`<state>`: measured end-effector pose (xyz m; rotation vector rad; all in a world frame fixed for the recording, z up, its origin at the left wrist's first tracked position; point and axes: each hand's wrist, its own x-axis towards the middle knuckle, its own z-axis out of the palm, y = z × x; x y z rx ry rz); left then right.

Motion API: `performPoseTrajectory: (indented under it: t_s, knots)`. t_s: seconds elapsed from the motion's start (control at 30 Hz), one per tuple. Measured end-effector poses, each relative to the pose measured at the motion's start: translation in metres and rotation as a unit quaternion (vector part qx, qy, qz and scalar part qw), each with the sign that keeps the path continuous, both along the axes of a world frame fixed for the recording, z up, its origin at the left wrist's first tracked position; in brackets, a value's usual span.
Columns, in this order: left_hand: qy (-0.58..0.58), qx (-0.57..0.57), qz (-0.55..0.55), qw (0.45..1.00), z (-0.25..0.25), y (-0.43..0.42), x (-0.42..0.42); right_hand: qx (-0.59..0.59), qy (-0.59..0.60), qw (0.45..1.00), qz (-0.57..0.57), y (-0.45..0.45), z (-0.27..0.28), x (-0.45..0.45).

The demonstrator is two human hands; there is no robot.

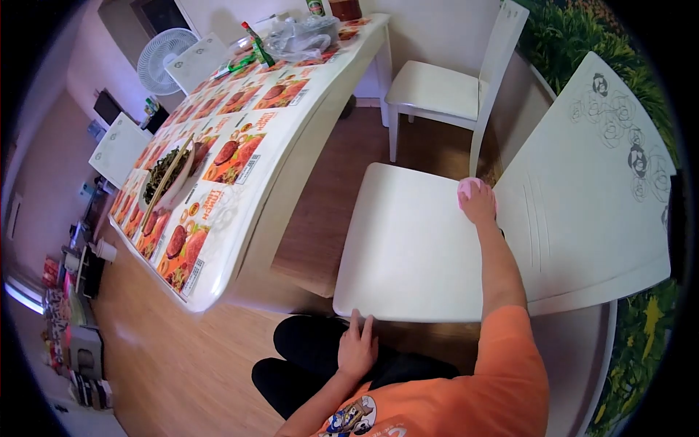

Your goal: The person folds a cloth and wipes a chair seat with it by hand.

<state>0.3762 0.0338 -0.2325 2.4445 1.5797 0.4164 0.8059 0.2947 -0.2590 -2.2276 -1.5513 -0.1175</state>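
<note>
A white chair seat [411, 244] lies in front of me, joined at the right to a tall backrest [582, 189] with drawn flowers near its top. My right hand [477, 202] presses a bunched pink cloth [464, 187] onto the seat's far corner, close to the backrest. The hand covers most of the cloth. At the seat's near edge rests my left hand [357, 348], open, with two fingers apart and their tips touching the rim. It holds nothing.
A table [291, 175] with a food-print cover stands at the left. On it are a bowl of dark food [166, 175] with chopsticks [169, 178], a green bottle [258, 47] and plastic bags [302, 36]. Another white chair [433, 91] stands beyond, and a fan [162, 62] behind the table.
</note>
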Motion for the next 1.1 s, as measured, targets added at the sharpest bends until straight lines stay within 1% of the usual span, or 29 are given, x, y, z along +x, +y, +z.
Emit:
performPoseTrajectory:
  t_s: [0.07,0.17,0.23,0.27,0.33,0.37,0.5,0.53,0.6,0.7,0.73,0.8,0.9,0.93,1.0,1.1]
  knots:
    - [0.006,-0.03,0.011,0.999,0.003,0.0,0.001,-0.021,0.017,1.0,0.001,0.004,0.007,-0.004]
    - [-0.003,-0.012,0.008,1.0,0.0,0.0,0.001,-0.039,0.014,0.999,-0.029,0.011,0.006,-0.007]
    - [-0.004,-0.008,0.01,1.0,-0.002,0.0,0.002,-0.091,0.017,0.995,-0.026,0.016,0.012,-0.015]
    - [-0.006,-0.005,0.013,1.0,-0.003,0.0,0.003,-0.091,0.016,0.995,-0.026,0.017,0.013,-0.021]
    - [-0.008,-0.007,0.016,1.0,-0.004,0.0,0.004,-0.049,0.012,0.999,0.017,0.022,0.008,-0.03]
    - [-0.01,-0.01,0.018,1.0,-0.005,0.0,0.004,-0.019,-0.008,1.0,0.016,0.028,0.0,-0.035]
    - [-0.015,-0.004,0.017,1.0,-0.005,-0.001,0.004,-0.011,-0.008,0.999,0.036,0.035,0.011,-0.06]
    - [-0.013,-0.001,0.017,1.0,-0.004,-0.001,0.004,-0.011,-0.008,0.999,0.036,0.037,0.016,-0.064]
    - [-0.011,0.001,0.016,1.0,-0.006,-0.002,0.004,-0.062,0.028,0.996,0.062,0.044,0.026,-0.069]
    - [-0.013,-0.007,0.016,1.0,-0.008,-0.001,0.002,-0.083,0.026,0.994,0.069,0.055,0.03,-0.081]
    - [-0.01,-0.008,0.015,1.0,-0.007,-0.002,0.002,-0.084,0.027,0.994,0.069,0.058,0.027,-0.086]
    - [-0.008,-0.009,0.014,1.0,-0.007,-0.002,0.003,-0.031,0.017,0.997,0.074,0.064,0.021,-0.095]
    - [-0.008,-0.01,0.014,1.0,-0.008,-0.001,0.002,-0.012,0.002,0.997,0.076,0.068,0.014,-0.098]
    - [-0.009,-0.007,0.013,1.0,-0.009,-0.001,0.002,-0.013,0.002,0.997,0.076,0.068,0.015,-0.098]
    - [-0.012,-0.007,0.012,1.0,-0.007,-0.002,0.004,-0.053,0.033,0.993,0.099,0.07,0.02,-0.097]
    - [-0.017,-0.011,0.016,1.0,-0.003,-0.002,0.005,-0.072,0.038,0.991,0.105,0.077,0.021,-0.111]
